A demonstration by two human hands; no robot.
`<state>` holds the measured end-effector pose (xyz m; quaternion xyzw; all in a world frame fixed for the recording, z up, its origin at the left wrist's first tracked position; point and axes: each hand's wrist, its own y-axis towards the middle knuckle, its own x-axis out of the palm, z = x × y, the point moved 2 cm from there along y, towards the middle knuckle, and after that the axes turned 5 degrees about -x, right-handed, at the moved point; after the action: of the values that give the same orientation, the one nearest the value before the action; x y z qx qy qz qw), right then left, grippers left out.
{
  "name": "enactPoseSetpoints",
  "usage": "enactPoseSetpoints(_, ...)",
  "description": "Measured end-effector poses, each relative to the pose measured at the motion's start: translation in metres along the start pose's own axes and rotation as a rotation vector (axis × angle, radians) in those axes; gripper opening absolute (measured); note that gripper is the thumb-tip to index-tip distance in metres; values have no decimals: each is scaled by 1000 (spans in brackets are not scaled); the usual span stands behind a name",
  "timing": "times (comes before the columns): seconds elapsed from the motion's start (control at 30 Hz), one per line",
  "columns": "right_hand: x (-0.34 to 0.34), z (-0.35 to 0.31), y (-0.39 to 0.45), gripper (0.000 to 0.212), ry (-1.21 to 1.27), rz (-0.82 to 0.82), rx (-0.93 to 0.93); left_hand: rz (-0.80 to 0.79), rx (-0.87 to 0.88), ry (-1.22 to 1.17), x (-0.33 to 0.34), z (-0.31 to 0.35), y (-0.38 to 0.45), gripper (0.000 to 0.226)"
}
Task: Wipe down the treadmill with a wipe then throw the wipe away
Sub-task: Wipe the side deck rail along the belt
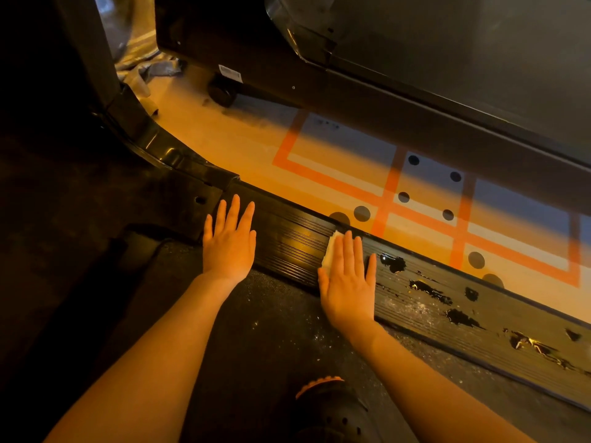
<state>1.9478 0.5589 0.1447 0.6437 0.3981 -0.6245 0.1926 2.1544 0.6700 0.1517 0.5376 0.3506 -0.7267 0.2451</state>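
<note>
On the ribbed side rail of the treadmill, both hands lie flat with straight fingers. Beyond it, a white barcode sticker sits on the base of a second black machine just above its caster wheel; the print is too small to read. No other writing can be made out. The right hand presses the white wipe against the rail, fingers extended and close together, with the wipe showing only along the hand's left edge. The left hand rests palm down on the same rail nearer the front, fingers slightly spread, holding nothing. To the right of the wipe, the rail is dusty with dark shiny wet patches. Orange tape lines and black dots mark the floor beyond the rail. 1 dark perforated shoe stands on the treadmill belt between the forearms.
</note>
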Motion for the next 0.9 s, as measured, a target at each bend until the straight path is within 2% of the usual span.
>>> enactPoseSetpoints(0.2,13,-4,-27,67,-15,27,-9,77,144,-41,6,18,-2,57)
enactPoseSetpoints(0.43,-12,8,2,71,-19,-92,-21,72,272,-59,4,62,6,57)
enactPoseSetpoints(0.57,-19,15,1,76,-52,-159,-79,22,355,2,8,78,11,56)
enactPoseSetpoints(0.77,-53,16,-15,80,-180,-173,-245,-100,450,142,2,79,26,56)
enactPoseSetpoints(0.9,-82,22,-26,69,-117,-235,-233,-131,499,229,2,62,36,60)
